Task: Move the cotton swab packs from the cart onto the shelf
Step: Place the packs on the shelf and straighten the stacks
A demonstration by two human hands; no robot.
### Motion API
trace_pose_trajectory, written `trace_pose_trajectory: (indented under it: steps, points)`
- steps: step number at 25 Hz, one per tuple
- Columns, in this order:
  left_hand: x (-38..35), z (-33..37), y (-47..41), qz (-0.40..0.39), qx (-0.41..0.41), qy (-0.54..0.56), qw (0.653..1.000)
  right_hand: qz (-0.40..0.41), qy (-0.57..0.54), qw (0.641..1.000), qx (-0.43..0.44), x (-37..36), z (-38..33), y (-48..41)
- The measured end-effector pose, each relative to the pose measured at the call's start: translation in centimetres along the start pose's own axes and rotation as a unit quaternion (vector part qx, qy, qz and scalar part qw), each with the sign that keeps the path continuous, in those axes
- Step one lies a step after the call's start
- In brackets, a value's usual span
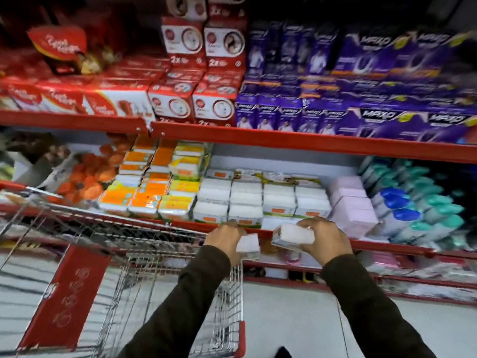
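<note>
My left hand (pixel 222 239) grips one white cotton swab pack (pixel 248 246) just above the cart's right rim. My right hand (pixel 325 240) holds another white cotton swab pack (pixel 294 235) in front of the red shelf edge (pixel 284 232). Right behind both hands, several rows of white swab packs (pixel 260 200) sit on the middle shelf. The wire cart (pixel 144 257) stands at the lower left; its inside is blurred, so I cannot tell what lies in it.
Orange and yellow packs (pixel 152 187) lie left of the white rows, pink boxes (pixel 351 205) and teal bottles (pixel 418 202) to the right. Red boxes (pixel 180 99) and purple boxes (pixel 361 99) fill the upper shelf. White floor (pixel 289 319) lies below.
</note>
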State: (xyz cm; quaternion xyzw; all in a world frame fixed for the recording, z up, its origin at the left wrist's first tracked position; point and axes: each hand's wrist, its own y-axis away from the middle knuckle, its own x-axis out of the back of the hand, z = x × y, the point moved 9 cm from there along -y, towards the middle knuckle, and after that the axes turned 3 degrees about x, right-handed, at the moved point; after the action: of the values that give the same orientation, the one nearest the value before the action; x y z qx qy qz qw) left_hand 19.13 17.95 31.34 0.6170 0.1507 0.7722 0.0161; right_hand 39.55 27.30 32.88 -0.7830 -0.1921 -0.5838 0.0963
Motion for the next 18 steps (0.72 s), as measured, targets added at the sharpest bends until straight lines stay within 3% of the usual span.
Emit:
trace_pose_trajectory:
  steps: [7, 18]
  points:
    - [0.3, 10.3, -8.0, 0.049, -0.003, -0.058, 0.997, -0.002, 0.052, 0.999, -0.016, 2.5, 7.9, -3.8]
    - [-4.6, 11.0, -14.6, 0.02, 0.034, -0.088, 0.995, -0.064, 0.104, 0.991, 0.046, -4.0, 8.6, -9.2]
